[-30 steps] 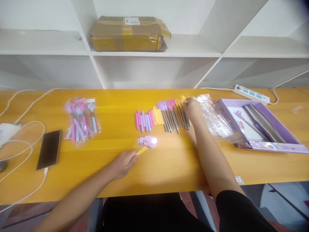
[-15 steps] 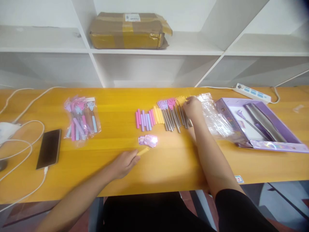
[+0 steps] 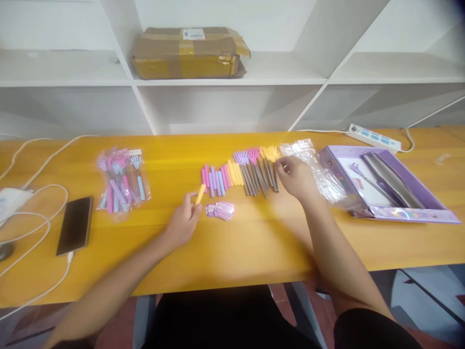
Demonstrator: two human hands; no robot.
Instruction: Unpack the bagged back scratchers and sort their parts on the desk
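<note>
Yellow tube, one, in left hand, one box

Bright, soft light, glare on tabletop, shadow beside right forearm; dark upper-right corner, slight blur

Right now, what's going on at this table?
A person's left hand holds a yellow tube near a row of coloured tubes. The right hand is at the metal rods with yellow hand-shaped heads; whether it grips one isn't clear. Small cards lie in front of the tubes, and a packed clear bag lies off to the left.
</note>
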